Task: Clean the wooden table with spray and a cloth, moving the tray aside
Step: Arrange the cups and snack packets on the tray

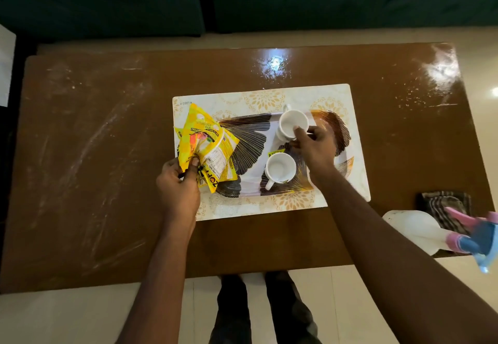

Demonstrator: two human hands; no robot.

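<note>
Left hand (177,182) gripping yellow snack packets (207,149); right hand (315,143) pinching white ceramic cup (292,124) on leaf-patterned tray (248,131), tabletop (107,155) centre. Likely risk: one-sided pinch tipping cup.

Table (107,155) with mat (269,206); cloth (436,201); spray bottle (415,229)

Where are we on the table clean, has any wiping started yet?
Nothing looks wiped: the table is smeared with white dust, and the spray bottle and cloth lie untouched at its right edge. In hand: the left hand grips the yellow packets, the right hand holds the far cup, both over the tray. Left: shift the tray, spray, wipe.
</note>
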